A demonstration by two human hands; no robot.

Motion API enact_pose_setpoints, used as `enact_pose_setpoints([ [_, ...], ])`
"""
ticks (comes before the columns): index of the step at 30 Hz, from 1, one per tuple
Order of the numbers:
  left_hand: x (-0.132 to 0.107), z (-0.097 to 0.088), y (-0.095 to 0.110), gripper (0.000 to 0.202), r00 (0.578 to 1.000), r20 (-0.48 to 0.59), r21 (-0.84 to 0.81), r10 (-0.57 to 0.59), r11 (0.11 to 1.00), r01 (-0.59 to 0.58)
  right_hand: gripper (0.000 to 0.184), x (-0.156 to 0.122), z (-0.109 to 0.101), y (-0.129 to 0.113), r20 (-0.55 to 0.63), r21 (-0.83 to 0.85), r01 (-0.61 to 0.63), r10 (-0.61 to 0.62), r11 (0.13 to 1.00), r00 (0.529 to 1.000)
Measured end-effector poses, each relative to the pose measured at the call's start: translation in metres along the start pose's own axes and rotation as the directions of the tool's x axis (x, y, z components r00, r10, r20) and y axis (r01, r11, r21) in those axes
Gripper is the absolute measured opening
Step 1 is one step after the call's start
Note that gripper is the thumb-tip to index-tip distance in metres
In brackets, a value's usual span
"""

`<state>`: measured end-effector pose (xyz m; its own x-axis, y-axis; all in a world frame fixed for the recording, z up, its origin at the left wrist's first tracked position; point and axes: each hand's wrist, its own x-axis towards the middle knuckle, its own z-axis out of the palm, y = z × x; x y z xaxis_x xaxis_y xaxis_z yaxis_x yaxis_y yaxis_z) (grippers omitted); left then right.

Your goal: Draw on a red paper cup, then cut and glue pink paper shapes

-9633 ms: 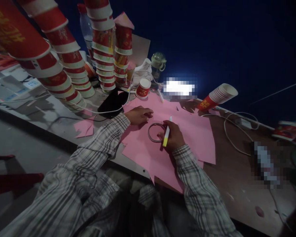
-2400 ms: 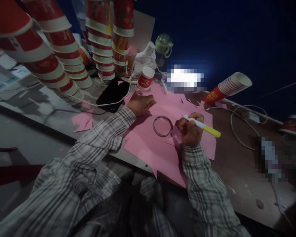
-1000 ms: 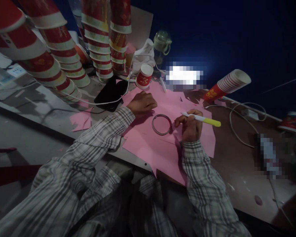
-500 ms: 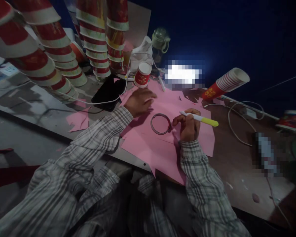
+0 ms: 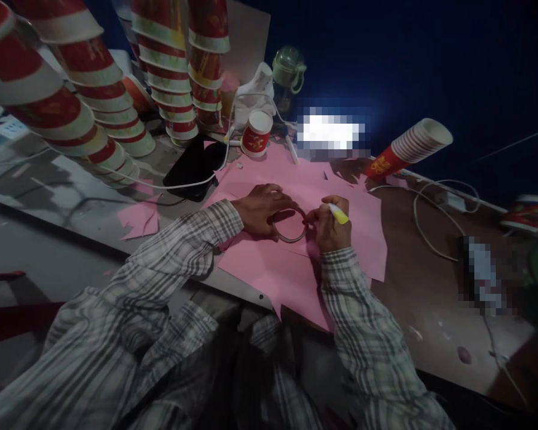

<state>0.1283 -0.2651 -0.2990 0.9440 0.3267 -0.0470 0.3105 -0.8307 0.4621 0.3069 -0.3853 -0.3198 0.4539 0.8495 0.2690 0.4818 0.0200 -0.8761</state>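
Both hands at the ring (image 5: pixel 291 238): left hand (image 5: pixel 260 208) clamps it, right hand (image 5: pixel 329 232) clasps a marker (image 5: pixel 339 214), apparently tracing its rim; steadiness needed.

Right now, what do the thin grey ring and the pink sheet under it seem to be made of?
The thin grey ring is likely metal, perhaps hard plastic: a narrow rigid hoop with a dull sheen; dim light leaves it open. The pink sheet looks like matte paper or thin card: flat, with jagged cut edges.
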Motion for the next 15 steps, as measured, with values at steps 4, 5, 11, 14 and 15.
enact_pose_setpoints([
  [4, 0.001, 0.000, 0.000, 0.084, 1.000, -0.028, -0.009, 0.001, 1.000, -0.002, 0.035, 0.001, -0.001, 0.002, -0.046, 0.028, 0.009, -0.008, 1.000, 0.999],
  [5, 0.001, 0.000, 0.000, 0.084, 1.000, -0.027, -0.015, -0.002, 1.000, 0.001, 0.035, 0.002, -0.001, 0.002, -0.071, 0.024, 0.011, -0.009, 1.000, 0.997],
  [11, -0.001, -0.003, -0.001, 0.087, 0.999, -0.034, -0.054, -0.034, 0.998, 0.032, 0.037, 0.002, -0.002, 0.003, -0.052, -0.044, -0.048, 0.046, 0.998, 0.998],
  [14, -0.004, -0.004, -0.007, 0.095, 0.999, -0.040, -0.067, -0.003, 0.998, 0.000, 0.031, 0.003, -0.003, 0.004, -0.014, -0.084, -0.032, 0.031, 0.996, 0.999],
  [15, -0.005, -0.005, -0.009, 0.097, 0.999, -0.034, -0.071, 0.016, 0.997, -0.019, 0.029, 0.003, -0.003, 0.004, -0.002, -0.092, -0.018, 0.017, 0.996, 1.000],
])
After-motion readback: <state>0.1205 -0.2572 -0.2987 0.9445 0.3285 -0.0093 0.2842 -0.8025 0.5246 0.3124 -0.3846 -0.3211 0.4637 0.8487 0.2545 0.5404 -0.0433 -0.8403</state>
